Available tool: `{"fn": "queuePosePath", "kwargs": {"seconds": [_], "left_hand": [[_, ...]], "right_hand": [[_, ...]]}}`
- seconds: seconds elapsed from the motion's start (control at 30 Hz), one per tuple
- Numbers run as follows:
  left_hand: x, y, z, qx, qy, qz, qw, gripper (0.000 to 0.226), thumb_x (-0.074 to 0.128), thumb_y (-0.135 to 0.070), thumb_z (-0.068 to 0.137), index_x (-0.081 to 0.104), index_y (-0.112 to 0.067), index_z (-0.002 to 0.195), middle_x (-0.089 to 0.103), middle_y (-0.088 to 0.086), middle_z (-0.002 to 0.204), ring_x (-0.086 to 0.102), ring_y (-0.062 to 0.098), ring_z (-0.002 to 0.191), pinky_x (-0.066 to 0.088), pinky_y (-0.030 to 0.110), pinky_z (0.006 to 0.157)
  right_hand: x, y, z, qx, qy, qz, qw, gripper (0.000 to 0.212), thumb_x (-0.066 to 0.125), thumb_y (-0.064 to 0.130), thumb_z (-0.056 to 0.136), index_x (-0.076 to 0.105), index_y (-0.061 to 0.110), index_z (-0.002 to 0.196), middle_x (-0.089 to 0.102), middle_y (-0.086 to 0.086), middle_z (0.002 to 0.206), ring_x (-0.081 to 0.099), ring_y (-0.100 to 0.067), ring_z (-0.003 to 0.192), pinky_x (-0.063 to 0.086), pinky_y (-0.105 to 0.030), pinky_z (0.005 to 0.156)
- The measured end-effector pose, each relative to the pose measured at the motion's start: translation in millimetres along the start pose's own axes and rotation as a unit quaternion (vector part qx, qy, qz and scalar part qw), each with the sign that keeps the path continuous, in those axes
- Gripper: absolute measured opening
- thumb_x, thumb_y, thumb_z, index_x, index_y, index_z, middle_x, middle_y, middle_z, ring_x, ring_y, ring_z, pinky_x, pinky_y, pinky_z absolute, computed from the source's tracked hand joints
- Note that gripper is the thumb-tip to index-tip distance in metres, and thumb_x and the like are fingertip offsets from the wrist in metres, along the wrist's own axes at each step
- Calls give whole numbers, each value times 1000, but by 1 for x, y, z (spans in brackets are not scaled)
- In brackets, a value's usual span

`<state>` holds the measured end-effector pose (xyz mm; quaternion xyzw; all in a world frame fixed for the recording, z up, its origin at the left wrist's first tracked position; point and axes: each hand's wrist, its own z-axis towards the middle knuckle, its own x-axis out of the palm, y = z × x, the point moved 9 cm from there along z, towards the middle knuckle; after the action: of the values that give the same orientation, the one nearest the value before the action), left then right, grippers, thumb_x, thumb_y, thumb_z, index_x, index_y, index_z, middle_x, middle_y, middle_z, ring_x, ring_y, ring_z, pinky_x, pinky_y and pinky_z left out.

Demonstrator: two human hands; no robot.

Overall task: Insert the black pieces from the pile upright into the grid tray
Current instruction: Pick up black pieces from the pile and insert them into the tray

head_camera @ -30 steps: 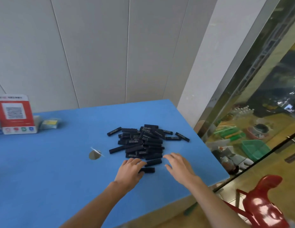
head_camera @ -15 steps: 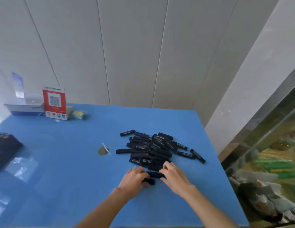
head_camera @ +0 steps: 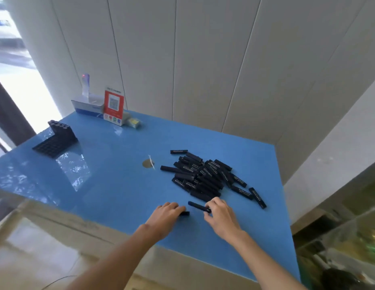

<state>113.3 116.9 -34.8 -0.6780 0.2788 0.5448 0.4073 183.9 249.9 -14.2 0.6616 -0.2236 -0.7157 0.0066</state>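
A glossy blue tabletop (head_camera: 111, 185) carries a pile of black pieces (head_camera: 205, 176), a black grid tray (head_camera: 54, 141) far left, and a red sign (head_camera: 113, 107) at the back.

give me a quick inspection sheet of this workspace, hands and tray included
surface: blue table, glossy, with a small round mark near the middle
job's things: pile of black pieces lying flat at right; grid tray at far left with one back row of pieces upright, other cells open
clutter: red QR sign, white box, small yellow pack at the far edge
grippers: left hand grips a black piece; right hand pinches another piece
cables: thin dark line on the floor, unclear
surroundings: white panelled wall, bright window at left
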Motion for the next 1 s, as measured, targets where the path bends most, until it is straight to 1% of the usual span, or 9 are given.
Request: {"fn": "queuePosePath", "kwargs": {"seconds": [0.1, 0.2, 0.33, 0.47, 0.53, 0.63, 0.73, 0.83, 1.0], "left_hand": [[-6, 7, -15, -37, -7, -33, 999, 52, 39, -2, 92, 31, -22, 140, 48, 7, 119, 50, 31, 102, 41, 36, 78], [-18, 20, -29, -88, -31, -127, 987, 58, 38, 0, 90, 29, -25, 141, 49, 7, 119, 51, 30, 102, 42, 36, 82], [-39, 37, -47, -102, -68, -208, 970, 62, 41, 0, 87, 32, -34, 138, 51, 4, 105, 49, 24, 88, 44, 35, 78], [-58, 66, -60, -121, -107, -245, 956, 57, 47, 0, 83, 45, -31, 130, 56, 0, 103, 51, 18, 83, 46, 29, 77], [-67, 80, -65, -126, -113, -265, 949, 53, 50, 0, 81, 49, -28, 126, 55, -3, 97, 52, 15, 79, 44, 23, 74], [-80, 104, -75, -124, -118, -291, 941, 51, 54, -3, 79, 50, -29, 122, 55, -5, 94, 57, 13, 78, 45, 17, 70], [-99, 137, -87, -121, -128, -313, 933, 51, 55, -3, 77, 50, -30, 121, 57, -3, 93, 61, 16, 75, 49, 20, 67], [-120, 178, -103, -121, -140, -311, 932, 49, 54, -4, 79, 49, -31, 120, 57, -2, 94, 62, 15, 73, 52, 25, 66], [-144, 252, -134, -129, -156, -298, 933, 48, 53, -4, 82, 48, -34, 118, 56, -3, 97, 62, 11, 71, 52, 25, 63]], "right_hand": [[-7, 7, 2, 20, -1, 113, 993, 12, 59, 25, 89, 61, 19, 100, 52, 10, 98, 51, -13, 91, 40, -23, 71], [-17, 19, 10, 34, -28, 236, 971, 10, 70, 19, 82, 64, 19, 89, 59, 10, 87, 55, -8, 81, 44, -17, 72], [-25, 54, 21, 23, -17, 332, 943, 9, 68, 13, 84, 64, 20, 87, 65, 7, 80, 60, 0, 76, 46, -10, 68], [-32, 91, 34, 7, -22, 361, 932, 17, 67, 15, 85, 65, 21, 101, 65, 12, 85, 59, 7, 82, 45, -6, 72], [-31, 107, 43, 7, -22, 370, 929, 21, 67, 16, 85, 63, 26, 104, 65, 11, 87, 60, 3, 87, 46, -10, 75], [-28, 137, 59, -7, -20, 363, 931, 17, 66, 16, 86, 63, 27, 99, 67, 6, 87, 61, -1, 85, 49, -20, 77], [-23, 174, 79, -6, -20, 369, 929, 15, 65, 16, 87, 63, 28, 95, 65, 5, 87, 60, -3, 84, 50, -21, 75], [-19, 216, 99, -16, -36, 363, 931, 12, 65, 16, 87, 62, 25, 95, 61, 5, 88, 59, -4, 81, 46, -11, 66], [-3, 282, 129, -27, -48, 361, 931, 12, 66, 16, 86, 61, 23, 95, 60, 1, 86, 58, -9, 74, 45, -13, 62]]}}
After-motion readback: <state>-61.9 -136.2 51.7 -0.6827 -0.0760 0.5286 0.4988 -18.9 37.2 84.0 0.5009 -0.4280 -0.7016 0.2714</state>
